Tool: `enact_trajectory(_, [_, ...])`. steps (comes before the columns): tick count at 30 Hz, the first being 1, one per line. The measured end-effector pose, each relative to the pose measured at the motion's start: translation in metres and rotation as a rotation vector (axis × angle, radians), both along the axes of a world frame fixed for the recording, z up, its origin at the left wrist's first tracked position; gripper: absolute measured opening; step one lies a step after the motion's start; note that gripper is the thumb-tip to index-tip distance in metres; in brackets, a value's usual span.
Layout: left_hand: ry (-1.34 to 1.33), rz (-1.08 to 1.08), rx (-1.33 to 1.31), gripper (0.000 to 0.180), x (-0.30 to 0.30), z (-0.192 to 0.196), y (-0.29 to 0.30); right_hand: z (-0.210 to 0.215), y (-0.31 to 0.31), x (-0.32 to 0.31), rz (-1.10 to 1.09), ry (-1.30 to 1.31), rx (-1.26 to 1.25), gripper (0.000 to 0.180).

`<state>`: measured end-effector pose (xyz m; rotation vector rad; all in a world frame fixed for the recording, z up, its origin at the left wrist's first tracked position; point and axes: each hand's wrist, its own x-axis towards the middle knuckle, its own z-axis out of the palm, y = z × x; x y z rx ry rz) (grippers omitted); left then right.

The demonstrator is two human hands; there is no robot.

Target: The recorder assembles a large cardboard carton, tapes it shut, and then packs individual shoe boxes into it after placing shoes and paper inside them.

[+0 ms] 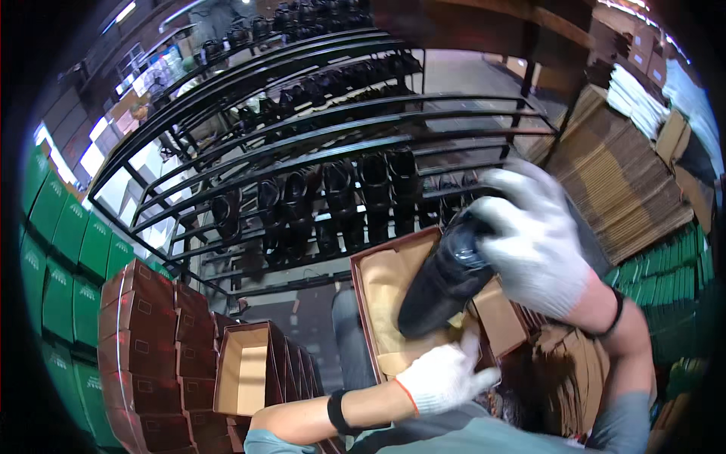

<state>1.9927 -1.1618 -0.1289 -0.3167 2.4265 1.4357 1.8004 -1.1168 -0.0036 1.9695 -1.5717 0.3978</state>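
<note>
My right hand [533, 238], in a white knitted glove, grips a black leather shoe [442, 284] by its heel end. The shoe slants toe-down over an open shoebox [361, 291] with a dark red rim. Tan wrapping paper [382, 276] lines the box. Below the shoe, my left hand [446, 376], also gloved, is at the box's near edge with thumb and forefinger apart. I see nothing held in it, though its fingers are slightly blurred. A small yellow piece [457, 320] shows between the shoe and my left fingertips.
Ahead stands a black metal rack [340, 151] with rows of black shoes [338, 181]. Stacked dark red boxes [147, 340], an open empty box [243, 371] and green boxes [64, 280] fill the left. Flattened cardboard [616, 181] and green stacks [662, 276] stand right.
</note>
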Motion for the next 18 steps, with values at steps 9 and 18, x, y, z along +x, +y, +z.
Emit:
enact_trajectory(9, [0.703,0.510,-0.711,0.066,0.000,-0.002,-0.099,-0.154,-0.049,-0.040,-0.116,-1.085,-0.144,0.030])
enact_trajectory(18, [0.436,0.251,-0.621,0.087,-0.008,-0.007,-0.088,-0.745,0.244,-0.115,-1.125,-0.880,0.937,0.043])
